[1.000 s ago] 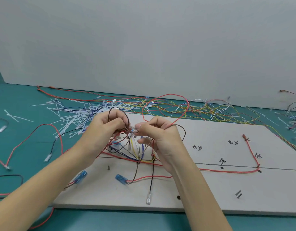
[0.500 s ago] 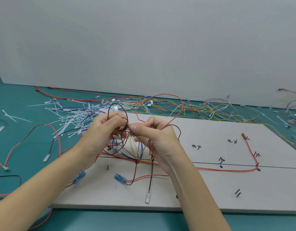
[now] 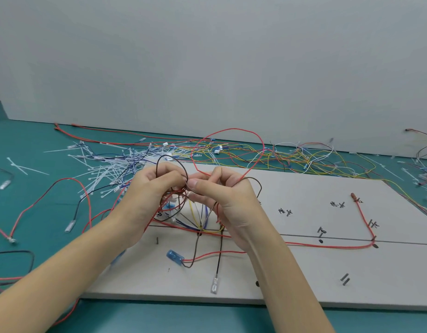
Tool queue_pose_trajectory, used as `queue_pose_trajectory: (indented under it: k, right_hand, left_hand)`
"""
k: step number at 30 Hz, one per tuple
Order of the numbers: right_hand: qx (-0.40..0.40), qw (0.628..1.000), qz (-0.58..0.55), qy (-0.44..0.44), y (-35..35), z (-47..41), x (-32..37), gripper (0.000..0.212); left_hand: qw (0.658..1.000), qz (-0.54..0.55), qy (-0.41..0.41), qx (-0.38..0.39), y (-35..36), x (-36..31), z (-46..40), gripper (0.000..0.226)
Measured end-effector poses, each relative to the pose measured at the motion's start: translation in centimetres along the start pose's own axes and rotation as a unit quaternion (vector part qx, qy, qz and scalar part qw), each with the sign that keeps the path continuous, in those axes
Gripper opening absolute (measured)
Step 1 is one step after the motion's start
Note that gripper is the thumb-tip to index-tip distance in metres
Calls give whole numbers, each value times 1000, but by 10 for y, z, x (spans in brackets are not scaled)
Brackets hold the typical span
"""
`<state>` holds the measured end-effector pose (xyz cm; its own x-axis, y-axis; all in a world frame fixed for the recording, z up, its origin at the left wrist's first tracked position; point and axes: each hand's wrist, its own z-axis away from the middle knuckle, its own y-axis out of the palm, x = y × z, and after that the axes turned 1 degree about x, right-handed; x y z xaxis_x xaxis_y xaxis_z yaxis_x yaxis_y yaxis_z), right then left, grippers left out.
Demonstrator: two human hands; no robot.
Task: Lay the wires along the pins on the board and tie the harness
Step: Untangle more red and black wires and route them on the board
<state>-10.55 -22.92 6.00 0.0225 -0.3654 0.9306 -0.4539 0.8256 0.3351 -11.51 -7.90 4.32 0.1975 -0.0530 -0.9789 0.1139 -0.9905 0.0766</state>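
Observation:
A grey board [image 3: 303,272] with small pins and black marks lies on the green table. Above its left part I hold a bundle of wires [image 3: 183,212], red, brown, blue, yellow and white. My left hand [image 3: 150,191] grips the bundle, with a brown loop rising over its fingers. My right hand [image 3: 222,195] pinches the wires close to the left thumb, and a red loop [image 3: 231,150] arcs up behind it. A red wire [image 3: 327,246] runs along the board's line to a pin at the right. A blue terminal [image 3: 175,255] lies on the board.
A heap of white cable ties [image 3: 104,174] lies left of the board. Loose coloured wires [image 3: 303,159] are strewn along the back edge by the grey wall. More red and black wires [image 3: 27,212] trail over the table at the left.
My hands have drawn closer together, so the thumbs nearly touch. The red loop behind my right hand has shifted a little.

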Motion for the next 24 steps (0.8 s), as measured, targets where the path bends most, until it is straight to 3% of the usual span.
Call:
queue_pose_trajectory:
  k: [5, 10, 15, 24]
  right_hand:
    - [-1, 999, 51, -5, 2, 1, -2, 40]
    - [-19, 1000, 18, 16, 2, 0, -1, 37]
    - [-6, 998, 60, 12, 4, 2, -2, 42]
    - [-40, 995, 93, 5, -3, 2, 3, 46]
  left_hand:
    - [999, 2, -39, -9, 1, -4, 3, 9]
    - [998, 3, -65, 14, -2, -1, 0, 23]
    - [996, 32, -80, 13, -3, 1, -1, 39]
    - [998, -36, -47, -13, -4, 1, -3, 25]
